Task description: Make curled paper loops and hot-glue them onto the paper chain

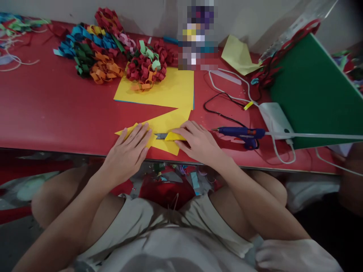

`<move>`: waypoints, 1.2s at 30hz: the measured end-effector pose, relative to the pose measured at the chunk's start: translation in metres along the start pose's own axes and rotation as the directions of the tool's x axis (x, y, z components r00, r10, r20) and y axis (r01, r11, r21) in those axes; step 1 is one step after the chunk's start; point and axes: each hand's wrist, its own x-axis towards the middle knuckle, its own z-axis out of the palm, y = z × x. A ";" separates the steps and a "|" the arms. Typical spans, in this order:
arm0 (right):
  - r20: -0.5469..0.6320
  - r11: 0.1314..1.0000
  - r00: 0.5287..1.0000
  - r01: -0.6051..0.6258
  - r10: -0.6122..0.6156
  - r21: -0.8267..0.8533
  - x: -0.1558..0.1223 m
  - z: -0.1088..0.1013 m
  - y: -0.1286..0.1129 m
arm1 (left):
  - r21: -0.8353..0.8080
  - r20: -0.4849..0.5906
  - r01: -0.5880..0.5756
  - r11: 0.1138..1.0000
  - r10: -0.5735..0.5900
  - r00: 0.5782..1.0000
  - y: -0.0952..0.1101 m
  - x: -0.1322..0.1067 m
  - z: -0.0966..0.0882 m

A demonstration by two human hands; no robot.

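A cut piece of yellow paper [167, 121] lies at the near edge of the red table [56, 109]. My left hand [129, 151] rests flat on its left part, fingers stretched out. My right hand [198, 141] is closed on a yellow utility knife [171, 136] whose grey blade lies on the paper between my two hands.
A larger yellow sheet [170, 88] lies behind, with coloured paper-strip flowers [113, 53] on and beside it. A blue glue gun [241, 133] with cables lies to the right, next to a white adapter [275, 117] and a green board [314, 90]. Paper scraps litter the floor.
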 end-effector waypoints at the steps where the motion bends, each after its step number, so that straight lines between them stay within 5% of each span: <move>1: 0.000 1.000 1.000 0.000 0.000 0.000 0.002 0.001 0.001 | 0.004 0.000 -0.002 1.000 0.002 1.000 0.000 0.000 0.000; 13: -0.012 0.999 0.999 0.031 -0.031 -0.008 0.007 0.000 0.003 | -0.001 -0.039 0.103 0.995 -0.103 0.994 0.004 0.000 -0.001; 36: 0.000 0.989 0.993 0.118 -0.119 0.090 0.009 0.000 0.000 | -0.046 0.026 0.030 0.998 -0.029 0.999 -0.009 -0.008 -0.017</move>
